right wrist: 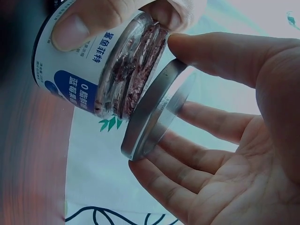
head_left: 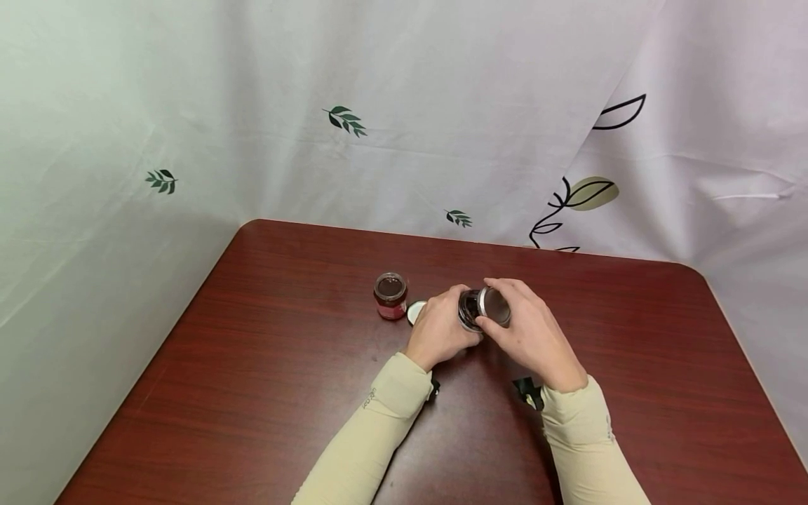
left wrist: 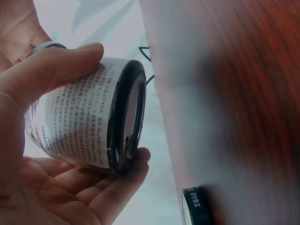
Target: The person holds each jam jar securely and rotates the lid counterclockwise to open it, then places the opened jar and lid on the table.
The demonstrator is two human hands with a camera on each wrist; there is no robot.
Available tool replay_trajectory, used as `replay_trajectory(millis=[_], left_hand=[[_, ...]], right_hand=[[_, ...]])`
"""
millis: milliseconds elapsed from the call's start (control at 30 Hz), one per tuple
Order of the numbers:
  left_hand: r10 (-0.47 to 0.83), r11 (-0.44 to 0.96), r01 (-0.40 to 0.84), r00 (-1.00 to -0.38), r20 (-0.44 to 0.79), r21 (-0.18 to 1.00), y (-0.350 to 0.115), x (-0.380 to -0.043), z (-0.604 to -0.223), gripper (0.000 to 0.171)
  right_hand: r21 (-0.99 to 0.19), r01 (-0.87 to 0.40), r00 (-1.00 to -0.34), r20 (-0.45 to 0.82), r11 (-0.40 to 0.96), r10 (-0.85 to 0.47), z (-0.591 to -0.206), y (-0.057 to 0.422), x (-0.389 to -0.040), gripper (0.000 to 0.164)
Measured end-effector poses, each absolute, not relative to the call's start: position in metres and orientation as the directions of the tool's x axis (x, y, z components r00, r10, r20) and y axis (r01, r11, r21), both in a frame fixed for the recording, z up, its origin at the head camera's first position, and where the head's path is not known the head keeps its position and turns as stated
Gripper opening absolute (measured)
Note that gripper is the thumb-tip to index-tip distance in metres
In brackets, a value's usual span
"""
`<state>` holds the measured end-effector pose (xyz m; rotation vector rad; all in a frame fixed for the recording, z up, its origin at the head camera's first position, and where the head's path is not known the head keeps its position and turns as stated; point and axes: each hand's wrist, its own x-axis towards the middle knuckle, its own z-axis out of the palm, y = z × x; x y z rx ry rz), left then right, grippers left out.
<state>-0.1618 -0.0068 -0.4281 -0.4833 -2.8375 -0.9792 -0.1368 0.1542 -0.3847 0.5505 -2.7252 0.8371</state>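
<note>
A glass jar (head_left: 468, 310) with dark contents is gripped by my left hand (head_left: 438, 330). The right wrist view shows its white and blue label (right wrist: 83, 89) and reddish-brown residue round the threaded neck. It lies tilted, nearly on its side; its dark base (left wrist: 129, 117) shows in the left wrist view. My right hand (head_left: 533, 333) holds a silver metal lid (right wrist: 152, 112) by the rim, thumb on one side and fingers on the other. That lid stands at a slant beside the jar's mouth; whether they touch I cannot tell.
Left of my hands an uncovered jar (head_left: 391, 298) with a red label stands on the dark red table (head_left: 284, 351). Close by lies a round lid (head_left: 414, 311), white on top, with a black lettered side (left wrist: 199, 206). A patterned white curtain (head_left: 404, 161) hangs behind the table.
</note>
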Motion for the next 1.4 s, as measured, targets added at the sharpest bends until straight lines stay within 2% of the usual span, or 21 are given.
replay_trajectory(millis=[1400], left_hand=[[0.256, 0.743, 0.329, -0.944, 0.206, 0.583, -0.006, -0.163, -0.431, 0.069]], right_hand=[[-0.493, -0.411, -0.905, 0.324, 0.767, -0.277, -0.395, 0.179, -0.138, 0.058]])
